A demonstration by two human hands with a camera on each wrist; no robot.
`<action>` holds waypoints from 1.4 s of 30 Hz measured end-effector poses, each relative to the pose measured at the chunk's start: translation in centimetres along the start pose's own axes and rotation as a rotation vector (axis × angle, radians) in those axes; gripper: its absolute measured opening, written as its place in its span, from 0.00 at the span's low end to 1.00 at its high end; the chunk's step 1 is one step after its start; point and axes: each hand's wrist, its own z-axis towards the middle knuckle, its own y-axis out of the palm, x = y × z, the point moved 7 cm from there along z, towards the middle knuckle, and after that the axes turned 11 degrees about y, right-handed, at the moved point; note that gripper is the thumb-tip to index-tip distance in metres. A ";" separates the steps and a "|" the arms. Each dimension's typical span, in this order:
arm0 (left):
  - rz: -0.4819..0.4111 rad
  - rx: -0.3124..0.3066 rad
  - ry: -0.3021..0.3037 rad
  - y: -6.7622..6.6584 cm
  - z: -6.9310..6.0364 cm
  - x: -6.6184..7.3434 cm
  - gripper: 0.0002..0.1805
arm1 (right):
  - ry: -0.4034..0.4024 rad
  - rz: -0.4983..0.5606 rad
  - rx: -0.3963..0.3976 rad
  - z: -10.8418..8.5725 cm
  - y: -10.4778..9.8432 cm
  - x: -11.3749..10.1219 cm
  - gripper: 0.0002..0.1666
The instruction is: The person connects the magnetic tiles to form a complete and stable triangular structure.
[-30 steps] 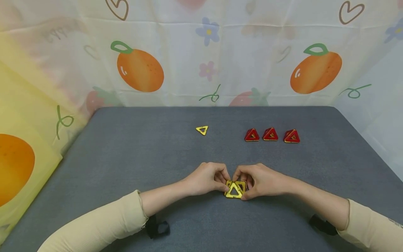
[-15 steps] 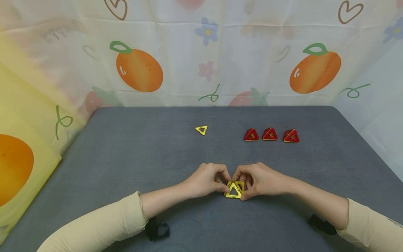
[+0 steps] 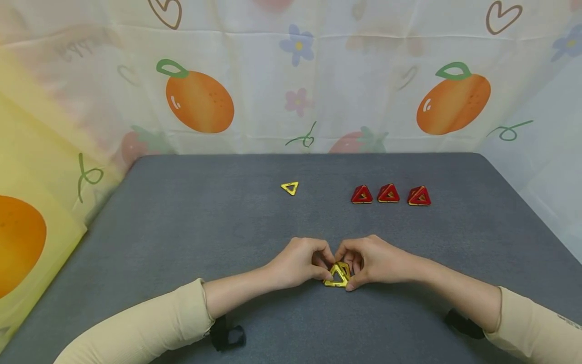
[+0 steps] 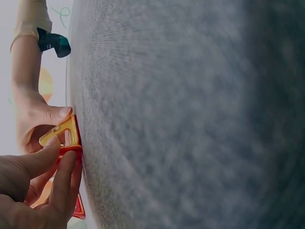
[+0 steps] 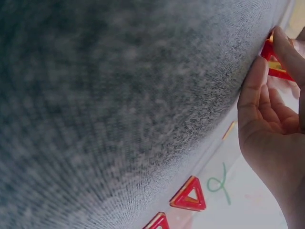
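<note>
Near the front middle of the table, triangular magnetic tiles stand together as a small pyramid (image 3: 337, 279). Its front tile looks yellow in the head view; the left wrist view shows a yellow face with red edges. My left hand (image 3: 297, 263) pinches the pyramid's left side between thumb and fingers. From the right, my right hand (image 3: 379, 260) grips the other side, thumb at the lower corner and index finger near the top. The two index fingertips almost meet above it. Fingers hide part of the side and back tiles.
A single yellow triangle tile (image 3: 290, 188) lies flat farther back. Right of it, three red pyramids (image 3: 361, 195) stand in a row. A patterned curtain (image 3: 254, 76) hangs behind the grey table (image 3: 204, 217).
My hands have drawn slightly closer together. The pyramid's right tile has swung inward, so the yellow shape looks narrower. The back tile and red pyramids stay in place.
</note>
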 end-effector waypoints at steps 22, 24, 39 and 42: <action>0.177 0.005 0.107 0.4 0.2 1.2 0.10 | -0.015 -0.057 0.048 -0.1 0.0 -0.5 0.24; 0.179 0.004 0.111 0.4 0.2 1.3 0.10 | -0.021 -0.060 0.051 -0.1 0.0 -0.5 0.24; 0.208 -0.016 0.125 0.4 0.1 1.5 0.10 | -0.012 -0.061 0.046 -0.1 0.2 -0.4 0.25; 0.197 -0.022 0.118 0.4 0.1 1.5 0.10 | -0.009 -0.059 0.047 -0.1 0.2 -0.3 0.25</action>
